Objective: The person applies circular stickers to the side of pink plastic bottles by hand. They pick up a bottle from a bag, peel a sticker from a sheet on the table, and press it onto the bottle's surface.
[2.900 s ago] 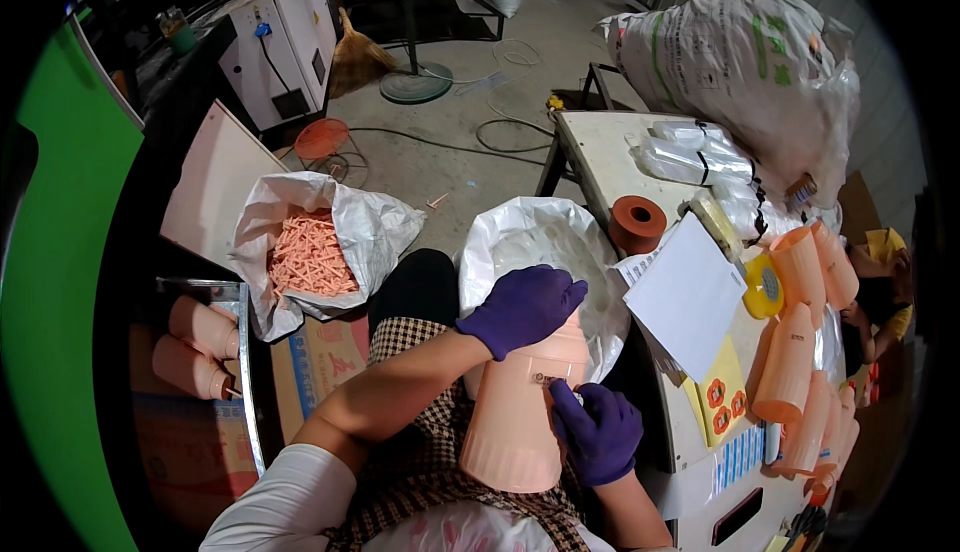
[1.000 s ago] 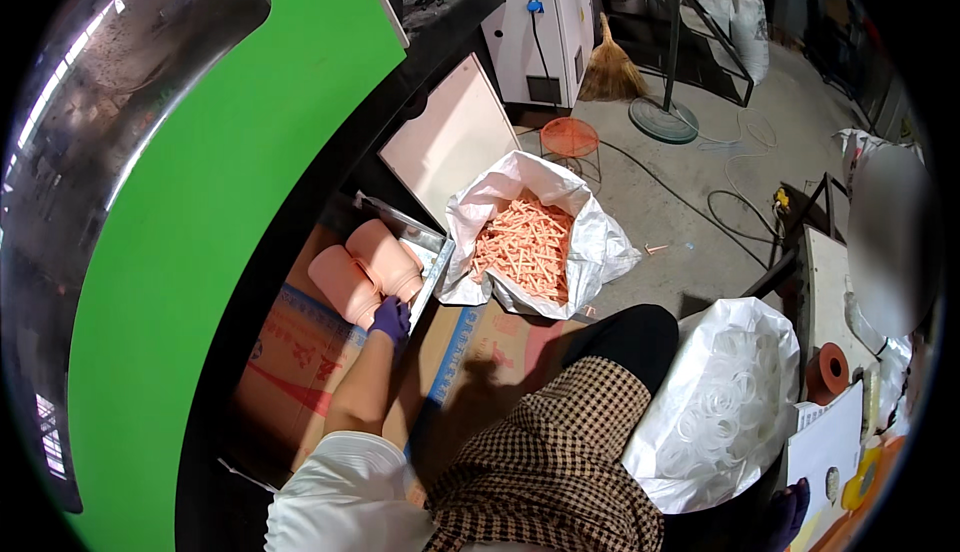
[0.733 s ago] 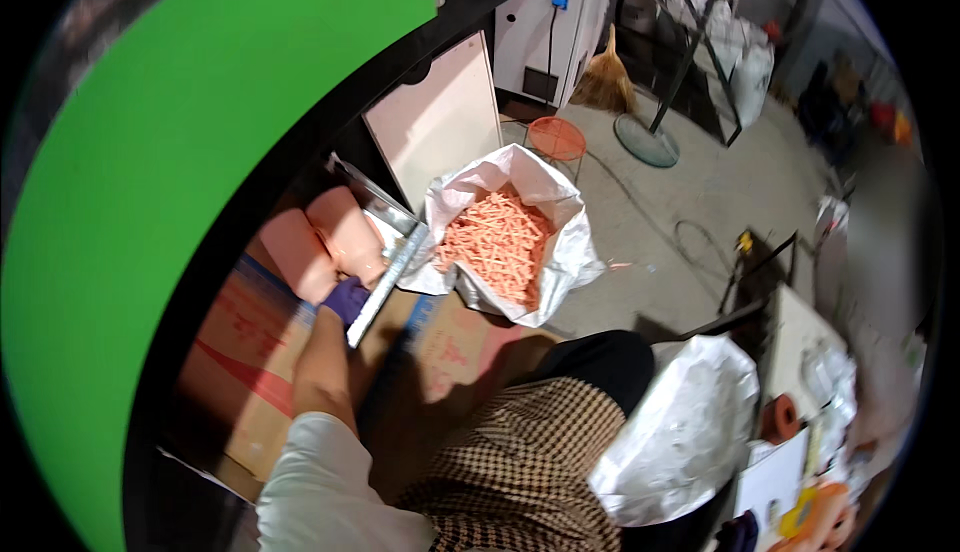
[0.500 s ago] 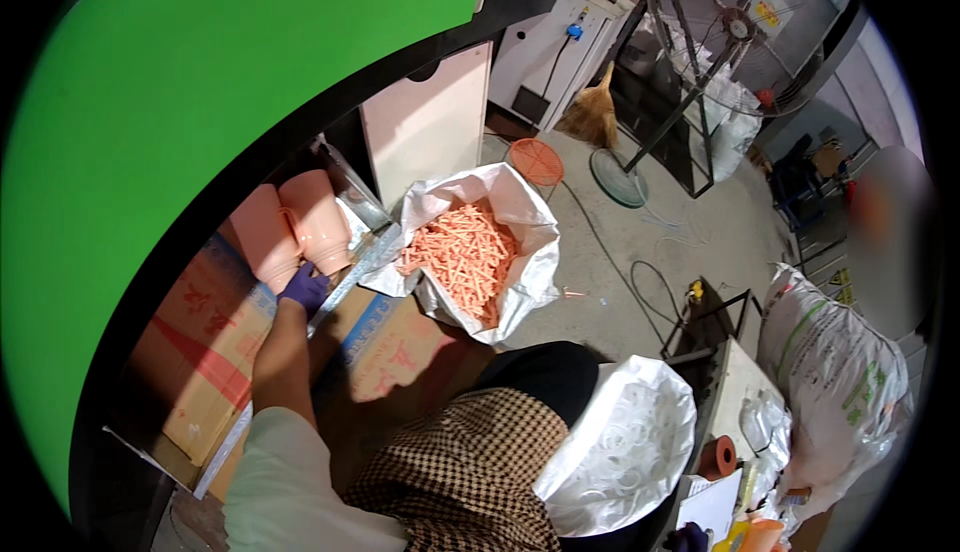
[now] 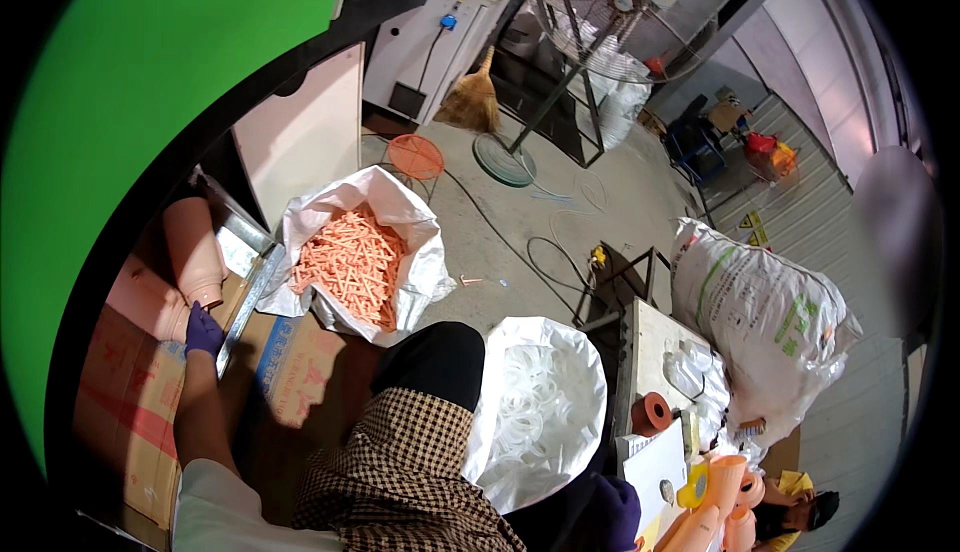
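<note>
A green panel (image 5: 200,52), cut off by the dark fisheye rim, fills the upper left. At the right, most of the bench (image 5: 640,347) is hidden under packets, paper and peach containers, with a bulging white sack (image 5: 755,327) behind it. The metal-edged bin (image 5: 252,297) at the left sinks into shadow, so its far wall is hard to make out. A white sack of peach pegs (image 5: 430,252) stands beside it, and another of clear rings (image 5: 583,357) sits near the bench. Inside the bin, two peach vessels (image 5: 194,242) lie side by side, smooth-bodied and narrowing to stepped necks; the left one is dimmer and partly covered. The left hand (image 5: 204,332) (in a purple glove) reaches to those necks, its fingers partly bent; I cannot tell whether they grip. The right hand (image 5: 612,512), also purple-gloved, is blurred beside the bench; its fingers and any hold cannot be made out.
</note>
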`<state>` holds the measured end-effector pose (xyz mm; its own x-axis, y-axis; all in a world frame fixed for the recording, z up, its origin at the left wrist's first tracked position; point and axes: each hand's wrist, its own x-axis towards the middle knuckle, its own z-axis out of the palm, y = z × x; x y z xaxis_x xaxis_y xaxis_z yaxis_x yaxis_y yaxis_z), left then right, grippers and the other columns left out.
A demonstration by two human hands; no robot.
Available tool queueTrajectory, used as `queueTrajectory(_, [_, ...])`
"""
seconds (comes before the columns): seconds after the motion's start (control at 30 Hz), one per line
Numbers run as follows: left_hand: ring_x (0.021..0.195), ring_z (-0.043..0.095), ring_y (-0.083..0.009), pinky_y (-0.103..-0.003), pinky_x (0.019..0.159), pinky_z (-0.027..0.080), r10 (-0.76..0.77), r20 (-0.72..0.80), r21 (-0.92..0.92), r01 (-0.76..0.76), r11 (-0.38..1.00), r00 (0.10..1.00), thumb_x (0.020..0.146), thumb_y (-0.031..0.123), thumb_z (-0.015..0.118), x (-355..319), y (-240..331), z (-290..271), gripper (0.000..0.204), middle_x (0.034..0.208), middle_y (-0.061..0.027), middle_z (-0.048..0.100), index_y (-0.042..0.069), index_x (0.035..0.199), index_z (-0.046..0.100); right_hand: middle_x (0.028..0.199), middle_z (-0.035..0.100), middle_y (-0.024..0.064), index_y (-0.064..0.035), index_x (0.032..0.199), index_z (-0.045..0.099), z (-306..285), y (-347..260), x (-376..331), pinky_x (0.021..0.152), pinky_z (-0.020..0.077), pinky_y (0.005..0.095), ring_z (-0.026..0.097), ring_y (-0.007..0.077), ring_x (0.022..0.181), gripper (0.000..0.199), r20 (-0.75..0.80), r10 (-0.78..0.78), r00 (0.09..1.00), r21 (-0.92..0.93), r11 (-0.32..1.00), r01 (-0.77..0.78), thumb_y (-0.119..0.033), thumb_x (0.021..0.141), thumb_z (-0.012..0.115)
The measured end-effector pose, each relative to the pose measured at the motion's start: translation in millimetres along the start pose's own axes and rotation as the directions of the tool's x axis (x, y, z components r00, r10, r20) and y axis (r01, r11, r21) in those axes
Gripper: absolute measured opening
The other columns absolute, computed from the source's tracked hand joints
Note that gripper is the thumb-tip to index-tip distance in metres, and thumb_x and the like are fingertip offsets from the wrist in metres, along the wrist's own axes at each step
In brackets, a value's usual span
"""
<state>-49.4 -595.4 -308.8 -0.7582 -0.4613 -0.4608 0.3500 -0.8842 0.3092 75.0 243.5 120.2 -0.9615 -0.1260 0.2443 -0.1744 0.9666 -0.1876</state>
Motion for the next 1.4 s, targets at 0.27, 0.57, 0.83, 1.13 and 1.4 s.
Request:
queueTrajectory(0.27, [0.042, 0.031, -0.007, -0.022, 0.04, 0.031, 0.095, -0.274, 0.242, -0.027, 0.97, 0.957, 0.096, 0.036, 0.065, -27, -47, 36, 0.034, 0.057, 0.0084, 0.035, 0.023, 0.072, 0.045, 0.097, 0.068, 0.0108, -0.0114, 0.108, 0.072, -19, -63, 29, 0.076, 0.0535, 0.0437, 0.066, 0.0325, 0.087, 0.032, 0.058, -0.142, 0.988, -0.03, 0.989, 0.144, -0.007, 0.077, 0.072])
queueTrajectory(0.57, [0.078, 0.063, -0.0306, -0.04, 0.073, 0.048, 0.493, 0.529, 0.836, -0.324, -0.443, 0.69, 0.099, 0.028, 0.054, -79, 11, 89, 0.035, 0.087, -0.0169, 0.07, -0.005, 0.102, 0.064, 0.112, 0.067, 0.0166, -0.01, 0.114, 0.07, 59, -13, 3, 0.089, 0.0521, 0.0444, 0.063, 0.0382, 0.102, 0.03, 0.148, 0.174, 0.974, 0.144, 0.97, -0.195, -0.018, 0.085, 0.072])
queueTrajectory(0.83, [0.086, 0.058, -0.0344, -0.043, 0.076, 0.046, 0.144, 0.91, 0.269, -0.291, -0.918, 0.388, 0.087, 0.015, 0.068, -192, -14, 249, 0.013, 0.09, -0.0139, 0.059, 0.008, 0.098, 0.07, 0.108, 0.067, 0.0155, -0.0102, 0.111, 0.07, 88, 12, -4, 0.083, 0.0532, 0.0443, 0.064, 0.0365, 0.094, 0.031, 0.117, 0.138, 0.984, 0.061, 0.987, -0.146, -0.017, 0.081, 0.074])
queueTrajectory(1.13, [0.085, 0.059, -0.0318, -0.039, 0.074, 0.045, -0.141, 0.952, 0.16, -0.838, -0.522, 0.27, 0.078, 0.009, 0.07, -379, -150, 376, 0.012, 0.091, -0.0159, 0.062, 0.006, 0.089, 0.069, 0.086, 0.066, 0.0084, -0.0041, 0.128, 0.064, 51, -64, 65, 0.071, 0.0523, 0.0305, 0.064, 0.0168, 0.074, 0.04, 0.035, 0.055, 0.998, 0.744, 0.666, -0.063, -0.006, 0.088, 0.07])
queueTrajectory(1.4, [0.106, 0.063, -0.0355, -0.047, 0.107, 0.04, -0.391, 0.903, 0.226, -0.97, 0.084, 0.177, 0.072, 0.021, 0.087, -454, -248, 359, 0.033, 0.107, -0.0141, 0.066, 0.007, 0.098, 0.07, 0.103, 0.069, 0.015, -0.0065, 0.138, 0.057, 72, -157, 104, 0.082, 0.0533, 0.0349, 0.069, 0.0259, 0.09, 0.045, 0.056, -0.189, 0.98, 0.881, 0.471, 0.041, -0.023, 0.096, 0.063])
